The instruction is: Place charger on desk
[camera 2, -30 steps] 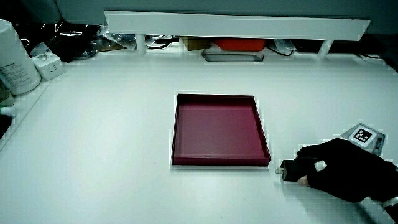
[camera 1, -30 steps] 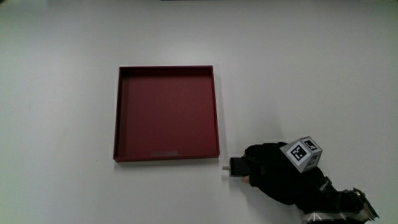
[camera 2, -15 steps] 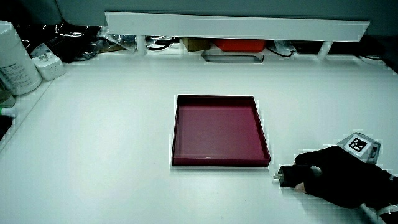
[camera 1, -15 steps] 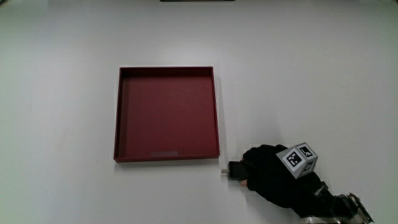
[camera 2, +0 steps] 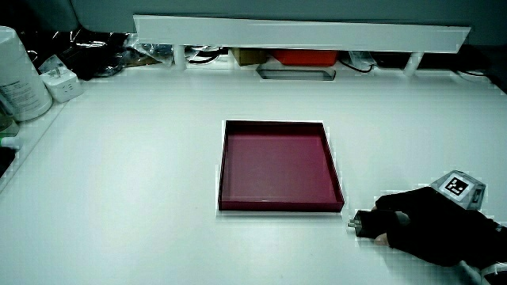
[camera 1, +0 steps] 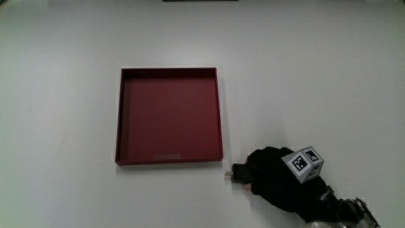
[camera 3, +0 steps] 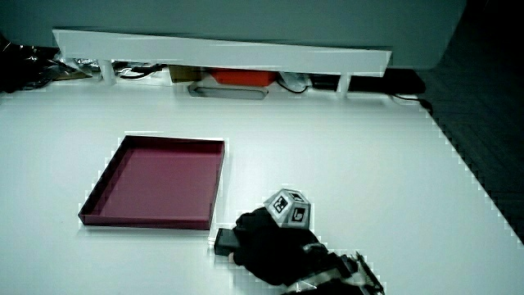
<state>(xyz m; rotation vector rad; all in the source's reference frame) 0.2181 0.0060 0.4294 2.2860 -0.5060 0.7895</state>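
Observation:
A small dark charger [camera 1: 239, 173] [camera 2: 363, 225] [camera 3: 226, 242] lies on the white table just off the near corner of the red tray [camera 1: 218, 114] [camera 2: 223, 170] [camera 3: 209, 209]. The gloved hand [camera 1: 273, 177] [camera 2: 428, 226] [camera 3: 266, 242] rests low on the table beside that corner, fingers curled around the charger's end. A patterned cube [camera 1: 302, 163] [camera 2: 457, 188] [camera 3: 288, 208] sits on the hand's back. The charger's tip pokes out toward the tray; the remainder is hidden under the fingers.
The red tray holds nothing. In both side views a low white partition [camera 2: 301, 33] [camera 3: 221, 51] runs along the table's edge farthest from the person. A white bottle [camera 2: 17, 71] and a white adapter [camera 2: 63, 83] stand near the table's side edge.
The hand with the charger has sunk slightly nearer to the person and settled on the table by the tray's corner. Since half a second ago nothing has visibly moved.

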